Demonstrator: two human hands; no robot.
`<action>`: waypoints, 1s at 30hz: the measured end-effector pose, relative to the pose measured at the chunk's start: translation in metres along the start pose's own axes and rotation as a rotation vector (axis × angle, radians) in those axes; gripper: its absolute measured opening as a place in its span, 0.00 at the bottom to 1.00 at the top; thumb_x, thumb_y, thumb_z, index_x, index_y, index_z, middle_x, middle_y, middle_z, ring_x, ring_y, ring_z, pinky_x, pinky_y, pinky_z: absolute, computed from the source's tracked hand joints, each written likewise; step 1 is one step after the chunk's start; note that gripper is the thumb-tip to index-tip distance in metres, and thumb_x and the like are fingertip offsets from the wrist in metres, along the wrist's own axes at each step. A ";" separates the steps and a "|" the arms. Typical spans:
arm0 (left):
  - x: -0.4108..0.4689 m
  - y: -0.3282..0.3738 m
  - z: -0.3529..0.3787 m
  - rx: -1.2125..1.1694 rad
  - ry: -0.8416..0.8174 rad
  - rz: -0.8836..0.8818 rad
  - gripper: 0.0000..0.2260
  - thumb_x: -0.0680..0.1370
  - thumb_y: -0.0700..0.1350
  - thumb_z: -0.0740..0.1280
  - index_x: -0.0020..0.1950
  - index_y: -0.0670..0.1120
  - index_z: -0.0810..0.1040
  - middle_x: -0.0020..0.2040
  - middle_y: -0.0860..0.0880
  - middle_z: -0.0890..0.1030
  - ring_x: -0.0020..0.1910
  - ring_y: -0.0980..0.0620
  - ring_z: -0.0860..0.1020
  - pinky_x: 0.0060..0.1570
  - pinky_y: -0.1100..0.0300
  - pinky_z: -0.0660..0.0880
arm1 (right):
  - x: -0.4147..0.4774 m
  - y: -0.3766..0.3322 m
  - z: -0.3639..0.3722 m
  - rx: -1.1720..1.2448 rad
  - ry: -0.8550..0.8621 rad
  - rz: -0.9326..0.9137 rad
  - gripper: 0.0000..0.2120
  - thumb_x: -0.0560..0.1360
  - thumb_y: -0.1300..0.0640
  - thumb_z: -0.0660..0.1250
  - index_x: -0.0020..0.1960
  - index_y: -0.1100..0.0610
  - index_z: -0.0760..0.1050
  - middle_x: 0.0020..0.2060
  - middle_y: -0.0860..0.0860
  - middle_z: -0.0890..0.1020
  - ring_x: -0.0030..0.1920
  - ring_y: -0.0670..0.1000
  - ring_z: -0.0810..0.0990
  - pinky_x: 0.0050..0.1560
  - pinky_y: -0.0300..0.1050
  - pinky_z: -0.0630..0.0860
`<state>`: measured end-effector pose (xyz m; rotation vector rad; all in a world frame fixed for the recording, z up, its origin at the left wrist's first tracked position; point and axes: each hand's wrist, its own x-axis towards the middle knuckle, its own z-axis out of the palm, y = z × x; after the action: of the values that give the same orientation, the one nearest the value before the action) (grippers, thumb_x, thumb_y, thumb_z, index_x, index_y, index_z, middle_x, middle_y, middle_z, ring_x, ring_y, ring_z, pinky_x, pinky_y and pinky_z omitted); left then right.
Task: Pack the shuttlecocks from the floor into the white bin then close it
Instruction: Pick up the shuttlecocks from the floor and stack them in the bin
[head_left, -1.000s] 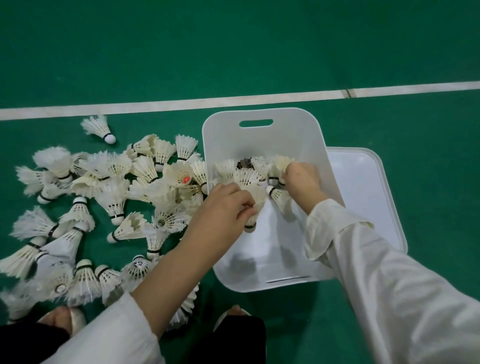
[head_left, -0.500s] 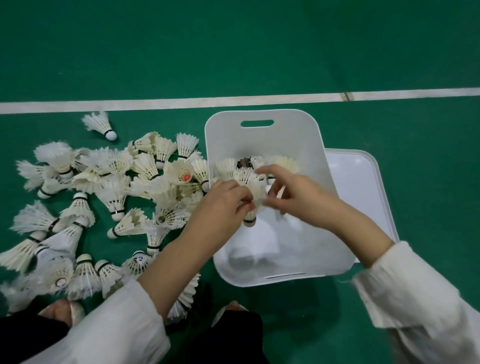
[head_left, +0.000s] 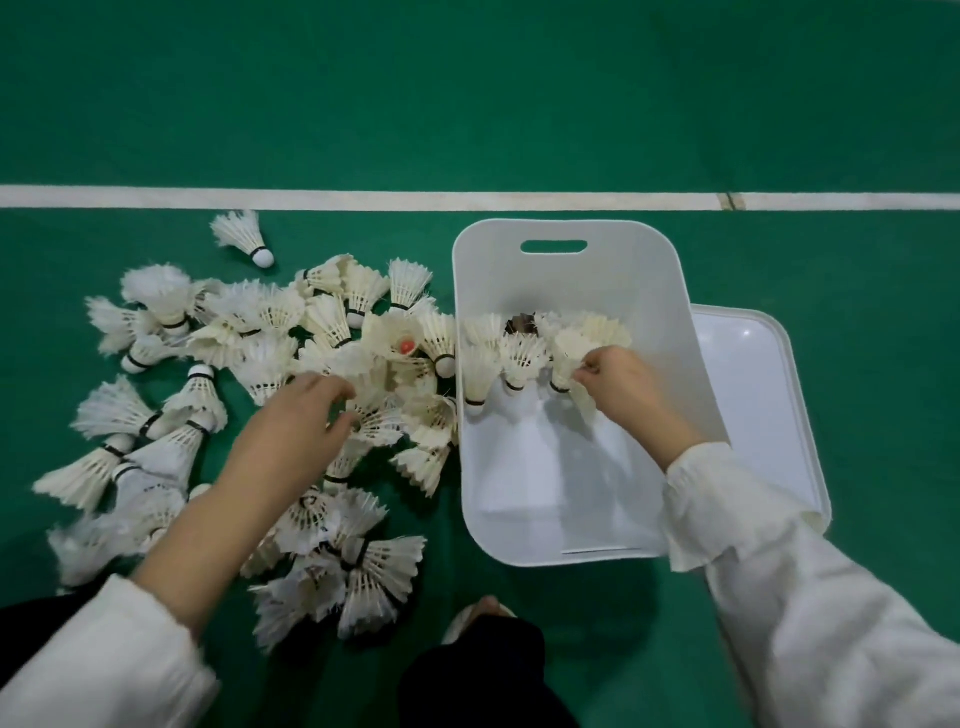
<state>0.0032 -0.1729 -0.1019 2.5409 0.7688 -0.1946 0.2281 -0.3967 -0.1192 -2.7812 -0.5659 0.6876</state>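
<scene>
The white bin (head_left: 644, 280) stands open on the green floor, with several white shuttlecocks (head_left: 519, 356) in a row along its far inner side. My right hand (head_left: 621, 382) is inside the bin and pinches a shuttlecock (head_left: 569, 358) at the right end of that row. A pile of shuttlecocks (head_left: 260, 332) lies on the floor left of the bin. My left hand (head_left: 296, 426) reaches over this pile, fingers spread and touching the feathers; it holds nothing that I can see. The white lid (head_left: 753, 395) lies flat beside the bin on the right.
A white court line (head_left: 363, 200) crosses the floor beyond the bin. One shuttlecock (head_left: 244, 239) lies apart at the far left near the line. My knees and a foot (head_left: 478, 618) are at the bottom edge.
My left hand has left the bin and moved left over the floor pile. My right hand has gone back to the row in the bin and pinches a shuttlecock there.
</scene>
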 end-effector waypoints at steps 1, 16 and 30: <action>-0.001 -0.009 0.007 0.022 -0.039 -0.010 0.13 0.78 0.48 0.61 0.61 0.47 0.73 0.58 0.48 0.74 0.51 0.49 0.75 0.48 0.55 0.73 | 0.005 -0.002 0.004 -0.006 -0.010 0.009 0.11 0.77 0.58 0.62 0.39 0.63 0.75 0.36 0.59 0.77 0.39 0.58 0.75 0.38 0.43 0.67; 0.004 -0.033 0.046 0.069 -0.010 0.064 0.05 0.79 0.45 0.60 0.51 0.46 0.73 0.46 0.47 0.75 0.42 0.46 0.74 0.36 0.52 0.74 | -0.017 -0.027 -0.006 -0.143 -0.072 0.052 0.23 0.76 0.56 0.61 0.69 0.55 0.60 0.53 0.59 0.79 0.51 0.62 0.79 0.48 0.49 0.73; -0.041 -0.042 0.003 -0.509 0.132 -0.065 0.02 0.75 0.42 0.66 0.44 0.44 0.76 0.40 0.51 0.78 0.39 0.55 0.75 0.38 0.61 0.70 | -0.084 -0.189 0.061 -0.189 -0.341 -0.596 0.18 0.76 0.53 0.63 0.65 0.55 0.69 0.63 0.53 0.74 0.59 0.54 0.76 0.55 0.46 0.72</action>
<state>-0.0539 -0.1633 -0.1105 2.0611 0.8287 0.1361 0.0711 -0.2543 -0.0822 -2.4399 -1.5108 0.9961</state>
